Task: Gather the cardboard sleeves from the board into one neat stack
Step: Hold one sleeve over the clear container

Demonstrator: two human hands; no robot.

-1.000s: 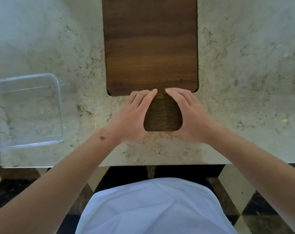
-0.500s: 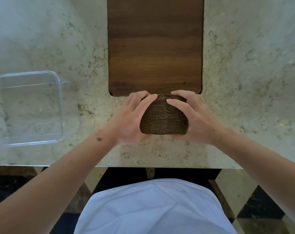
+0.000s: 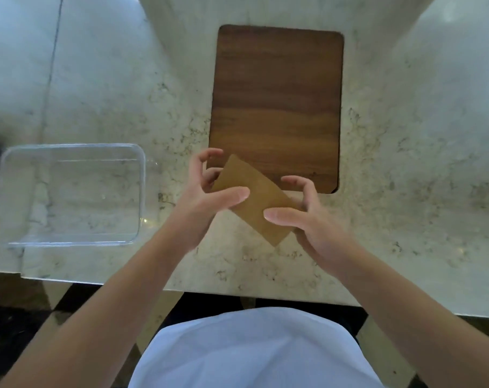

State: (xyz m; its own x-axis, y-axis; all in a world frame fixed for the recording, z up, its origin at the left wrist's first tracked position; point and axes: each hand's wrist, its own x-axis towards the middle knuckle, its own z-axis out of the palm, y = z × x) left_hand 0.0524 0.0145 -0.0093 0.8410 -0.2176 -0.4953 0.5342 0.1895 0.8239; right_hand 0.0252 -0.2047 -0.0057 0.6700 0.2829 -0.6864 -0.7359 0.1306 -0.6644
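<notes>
Both hands hold the sleeves (image 3: pixel 254 200) above the counter (image 3: pixel 405 191), over the 6 o'clock edge of the board (image 3: pixel 277 93). Left hand (image 3: pixel 207 191) grips the stack's 10 o'clock end, thumb across the top face, fingers curled behind. Right hand (image 3: pixel 307 217) grips the 4 o'clock end, thumb on top, fingers curled round the far edge. Stack lies tilted, long axis running 10 to 4 o'clock. No sleeves show on the board.

Handling, judged: cardboard is light, fairly stiff, compressible; loose layers may slip sideways. Hold at both ends and square the edges with moderate pressure. A clear tub (image 3: pixel 72 194) stands at 9 o'clock.
</notes>
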